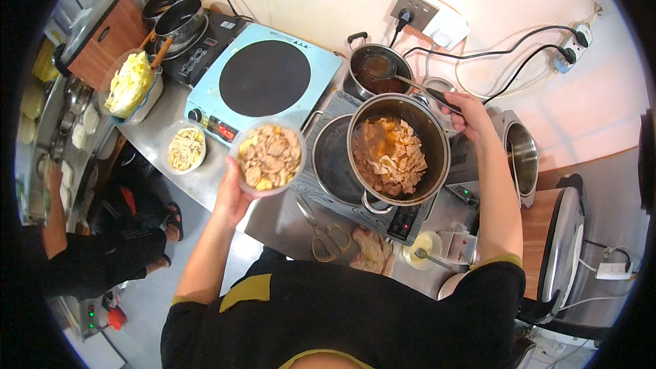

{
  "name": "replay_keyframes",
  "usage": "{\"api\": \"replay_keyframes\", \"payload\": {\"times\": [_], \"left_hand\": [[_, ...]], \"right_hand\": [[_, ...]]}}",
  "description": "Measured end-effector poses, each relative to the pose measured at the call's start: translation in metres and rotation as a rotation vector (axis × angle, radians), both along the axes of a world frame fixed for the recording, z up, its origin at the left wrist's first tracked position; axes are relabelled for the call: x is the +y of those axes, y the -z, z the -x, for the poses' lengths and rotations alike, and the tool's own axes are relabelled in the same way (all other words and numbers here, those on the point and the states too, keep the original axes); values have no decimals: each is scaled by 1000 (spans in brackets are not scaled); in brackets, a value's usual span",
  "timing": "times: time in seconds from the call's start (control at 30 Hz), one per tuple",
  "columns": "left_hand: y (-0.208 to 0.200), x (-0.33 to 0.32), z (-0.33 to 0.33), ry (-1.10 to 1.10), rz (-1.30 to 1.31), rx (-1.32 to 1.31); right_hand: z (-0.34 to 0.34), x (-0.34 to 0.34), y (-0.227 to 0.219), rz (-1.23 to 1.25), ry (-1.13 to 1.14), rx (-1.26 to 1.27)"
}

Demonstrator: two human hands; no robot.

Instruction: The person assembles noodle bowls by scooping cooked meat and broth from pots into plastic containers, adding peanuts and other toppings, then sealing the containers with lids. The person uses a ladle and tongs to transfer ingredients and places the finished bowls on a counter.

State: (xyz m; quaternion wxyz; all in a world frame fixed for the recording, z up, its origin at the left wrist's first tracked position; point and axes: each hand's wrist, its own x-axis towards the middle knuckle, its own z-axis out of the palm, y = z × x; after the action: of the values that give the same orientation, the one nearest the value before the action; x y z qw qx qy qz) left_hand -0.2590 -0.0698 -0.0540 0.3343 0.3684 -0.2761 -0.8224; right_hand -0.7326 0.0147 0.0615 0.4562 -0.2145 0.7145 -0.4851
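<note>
My left hand (234,195) is closed around the side of a round clear plastic bowl (268,156), which holds sliced brown meat and some yellow pieces. My right hand (468,117) grips the dark handle of a ladle (418,85). The ladle's bowl end sits in a small pot (408,68) of brown liquid at the back. In front of that pot, a large steel pot (443,154) contains cooked meat slices (396,157) and orange-brown sauce. My right hand is just beyond this pot's rim. A tub of pale noodle-like strips (184,148) stands left of the bowl.
A light-blue cooker (201,92) is at the back left. Scissors (324,232), a cloth (372,249) and a small tub with a spoon (424,249) lie near me. Leafy vegetables (130,85) fill a basin. Cables run along the wall. Another person (102,260) stands at left.
</note>
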Motion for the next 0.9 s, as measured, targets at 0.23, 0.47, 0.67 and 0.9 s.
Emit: {"api": "replay_keyframes", "payload": {"times": [0.23, 0.47, 0.67, 0.9], "left_hand": [[6, -45, 57, 22, 96, 45], [1, -63, 85, 0, 120, 23], [-5, -65, 89, 55, 118, 3], [0, -64, 84, -60, 141, -70]], "right_hand": [[-55, 31, -67, 47, -70, -61], [-110, 40, -84, 36, -143, -55], [-155, 37, -75, 54, -231, 143], [-164, 40, -75, 68, -236, 316]]}}
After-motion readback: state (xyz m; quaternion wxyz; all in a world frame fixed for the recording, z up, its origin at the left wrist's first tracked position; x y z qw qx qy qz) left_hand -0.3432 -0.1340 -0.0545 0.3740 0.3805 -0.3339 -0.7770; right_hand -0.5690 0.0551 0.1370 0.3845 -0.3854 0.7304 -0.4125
